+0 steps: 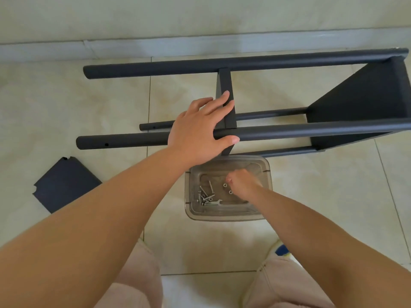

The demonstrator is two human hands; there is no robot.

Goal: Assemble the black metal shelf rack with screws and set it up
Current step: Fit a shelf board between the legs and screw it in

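Observation:
The black metal rack lies on its side on the tiled floor, its tubular legs running left to right. One shelf panel sits fixed at the right end and a middle shelf stands edge-on between the legs. My left hand rests on the near upper leg beside the middle shelf, fingers spread over the shelf edge and thumb under the tube. My right hand reaches into a clear plastic container, its fingers curled over the nuts. Screws and a small wrench lie in the container's left part.
A loose black shelf panel lies flat on the floor at the left. A grey skirting and wall run behind the rack. My knees in light trousers are at the bottom edge.

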